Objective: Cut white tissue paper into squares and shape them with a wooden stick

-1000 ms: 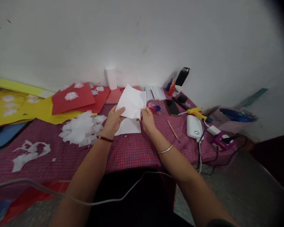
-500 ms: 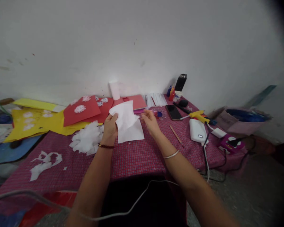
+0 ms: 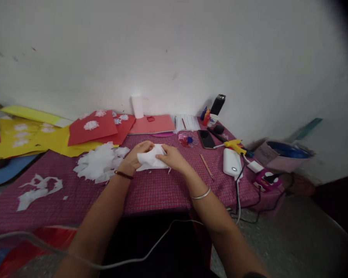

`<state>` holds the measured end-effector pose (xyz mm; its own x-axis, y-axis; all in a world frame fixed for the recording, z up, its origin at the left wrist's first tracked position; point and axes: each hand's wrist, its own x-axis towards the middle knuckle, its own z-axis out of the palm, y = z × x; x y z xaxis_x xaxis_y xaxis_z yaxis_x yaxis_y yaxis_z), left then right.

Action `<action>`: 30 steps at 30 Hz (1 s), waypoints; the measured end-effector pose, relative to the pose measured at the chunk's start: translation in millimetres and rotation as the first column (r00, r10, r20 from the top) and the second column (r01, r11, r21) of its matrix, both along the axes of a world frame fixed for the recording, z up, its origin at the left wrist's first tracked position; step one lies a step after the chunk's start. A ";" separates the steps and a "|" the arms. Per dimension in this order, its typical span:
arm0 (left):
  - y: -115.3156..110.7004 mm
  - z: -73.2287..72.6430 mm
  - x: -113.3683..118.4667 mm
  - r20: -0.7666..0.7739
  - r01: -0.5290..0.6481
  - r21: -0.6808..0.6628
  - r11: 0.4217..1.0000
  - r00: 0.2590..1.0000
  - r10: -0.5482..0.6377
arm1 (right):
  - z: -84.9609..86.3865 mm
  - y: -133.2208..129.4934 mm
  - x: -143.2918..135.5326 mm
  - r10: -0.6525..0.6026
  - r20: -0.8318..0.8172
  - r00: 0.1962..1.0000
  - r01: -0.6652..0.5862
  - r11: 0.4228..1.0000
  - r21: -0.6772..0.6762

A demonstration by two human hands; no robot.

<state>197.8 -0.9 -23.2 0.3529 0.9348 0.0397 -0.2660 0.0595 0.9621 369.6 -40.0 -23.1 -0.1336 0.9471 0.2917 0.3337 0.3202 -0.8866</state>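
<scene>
Both hands grip a thin white paper (image 3: pixel 149 157) above the checked tablecloth. My left hand (image 3: pixel 139 153) pinches its left side, fingers curled over the upper edge. At the right side, my right hand (image 3: pixel 171 156) has its thumb pressed on the paper. Another white sheet lies beneath, mostly covered by the hands and the held paper. To the left of my left hand is a heap of crumpled white tissue paper (image 3: pixel 97 164). A pencil (image 3: pixel 206 166) rests on the cloth to the right of my right hand.
Red card sheets (image 3: pixel 89 129) with paper flowers and yellow sheets (image 3: pixel 31 139) lie at the left. A torn paper strip (image 3: pixel 37 193) is nearer. On the right are a phone (image 3: pixel 205 139), a yellow glue gun (image 3: pixel 234 146), a white power bank (image 3: pixel 232 164) and a dark flask (image 3: pixel 218 104).
My right hand has moved left and taken hold of the paper that my left hand held alone. The paper is lower and gathered between both hands; the view has shifted slightly right.
</scene>
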 end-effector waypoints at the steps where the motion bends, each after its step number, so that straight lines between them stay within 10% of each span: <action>1: 1.4 0.8 0.3 0.053 -0.032 -0.006 0.999 0.998 0.033 | -3.6 3.9 -1.8 -0.050 -0.025 0.998 0.050 0.999 -0.007; 7: -3.6 -0.7 5.1 0.207 0.010 -0.025 1.000 0.978 -0.004 | -10.5 16.2 -1.5 -0.186 -0.263 0.947 0.185 0.982 -0.028; 15: -7.6 -6.0 21.4 0.155 -0.256 -0.056 0.965 0.953 0.261 | -8.3 9.4 -8.3 -0.120 -0.521 0.845 0.074 0.991 -0.108; 30: -17.8 -4.6 21.7 -0.170 -0.250 0.205 0.946 0.943 0.286 | -14.1 14.7 -6.2 -0.165 -0.312 0.936 0.168 0.986 -0.016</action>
<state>219.5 -18.6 -27.8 0.1077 0.9795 0.1704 -0.0545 -0.1654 0.9847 363.4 -25.2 -37.2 0.1247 0.9446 0.3037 0.0908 0.2939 -0.9515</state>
